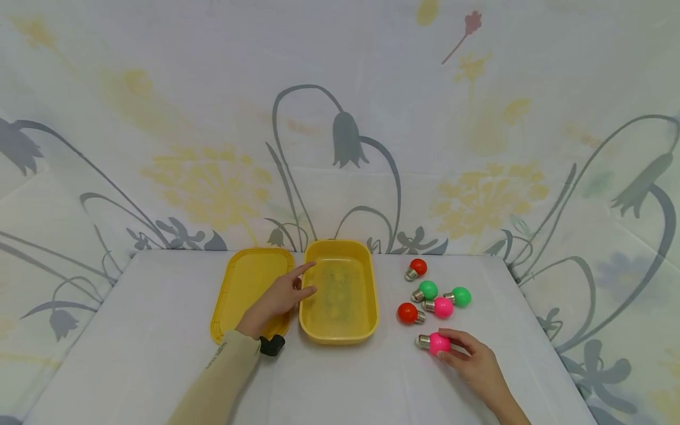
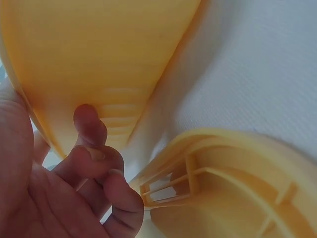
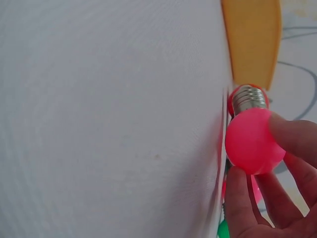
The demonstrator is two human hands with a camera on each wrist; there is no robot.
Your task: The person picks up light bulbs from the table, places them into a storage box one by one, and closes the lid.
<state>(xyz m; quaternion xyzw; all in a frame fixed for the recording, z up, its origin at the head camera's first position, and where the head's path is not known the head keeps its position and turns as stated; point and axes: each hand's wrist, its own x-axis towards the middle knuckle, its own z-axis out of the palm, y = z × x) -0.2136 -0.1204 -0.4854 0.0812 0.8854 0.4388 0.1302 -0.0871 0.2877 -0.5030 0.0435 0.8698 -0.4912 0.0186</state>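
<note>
My right hand [image 1: 473,360] pinches a pink light bulb [image 1: 439,343] by its round globe, over the near right of the table. The metal screw base of this bulb points left in the head view and upward in the right wrist view. At the left rim of a yellow plastic box [image 1: 340,339], my left hand [image 1: 278,295] has its thumb and index finger reaching over the edge. In the left wrist view, its other fingers [image 2: 89,124] curl against the outer wall. Inside the box, only the bare bottom shows.
Left of the box lies a yellow lid [image 1: 255,271], partly under the left forearm. To the right are a red bulb [image 1: 418,267], another red bulb [image 1: 407,313], two green bulbs [image 1: 461,296] and a second pink bulb [image 1: 443,307]. A patterned cloth [image 1: 340,195] hangs behind the table.
</note>
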